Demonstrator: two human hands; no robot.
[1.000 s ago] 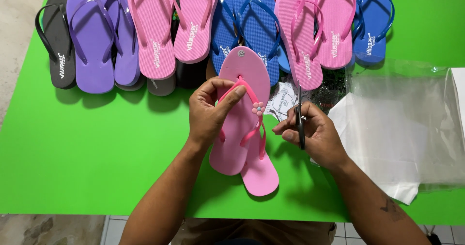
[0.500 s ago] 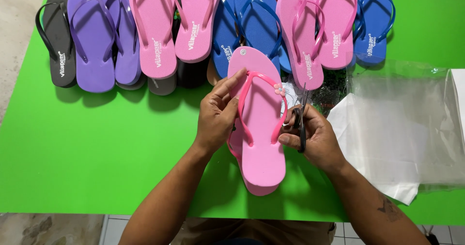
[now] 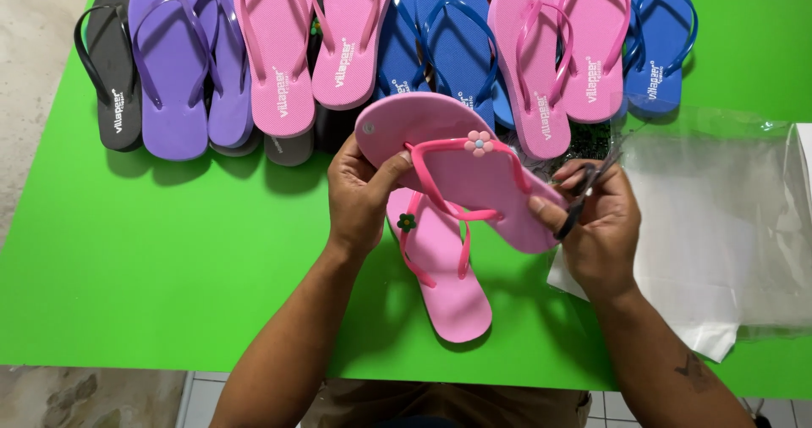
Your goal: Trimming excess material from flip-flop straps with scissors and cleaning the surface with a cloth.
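Note:
My left hand grips the toe end of a pink flip-flop that is held crosswise above the table. A small pink flower charm sits on its strap. My right hand holds dark scissors in its fingers, and its thumb presses on the heel end of the same flip-flop. A second pink flip-flop lies flat on the green table under the first, with a dark flower charm on its strap.
Along the table's far edge lies a row of flip-flops: black, purple, pink, blue, pink, blue. Clear plastic bags and white paper lie at the right.
The two pink flip-flops were held together lengthwise. Now one lies on the table, and the other is turned crosswise and raised between both hands.

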